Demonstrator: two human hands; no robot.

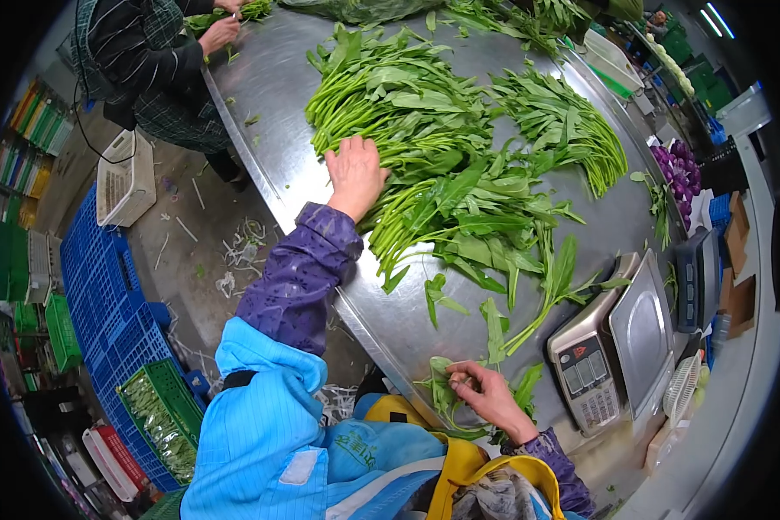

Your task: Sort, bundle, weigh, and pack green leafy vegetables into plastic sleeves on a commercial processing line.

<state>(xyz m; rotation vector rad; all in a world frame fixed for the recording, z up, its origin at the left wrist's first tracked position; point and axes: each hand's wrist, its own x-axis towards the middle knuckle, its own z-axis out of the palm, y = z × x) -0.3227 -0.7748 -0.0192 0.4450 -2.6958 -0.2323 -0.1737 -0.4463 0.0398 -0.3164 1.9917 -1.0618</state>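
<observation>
A large heap of long-stemmed leafy greens, likely water spinach (416, 104), lies on the stainless steel table (266, 104). My left hand (356, 174) is on the stems at the heap's near left side, fingers curled over them. Just below that hand, a nearer bunch of the same greens (468, 208) points its stems toward the table edge. My right hand (487, 395) is low at the table's near edge, thumb and fingers drawn together beside loose leaves (441, 383). Whether a leaf is pinched there is unclear. Loose sprigs (546, 305) lie between the heap and this hand.
A digital weighing scale (591, 377) with a metal pan stands right of my right hand. Another bunch of greens (569, 123) lies farther right. A co-worker's hand (220, 34) handles greens at the far left. Blue plastic pallets (104, 279) and a white crate (127, 179) are on the floor.
</observation>
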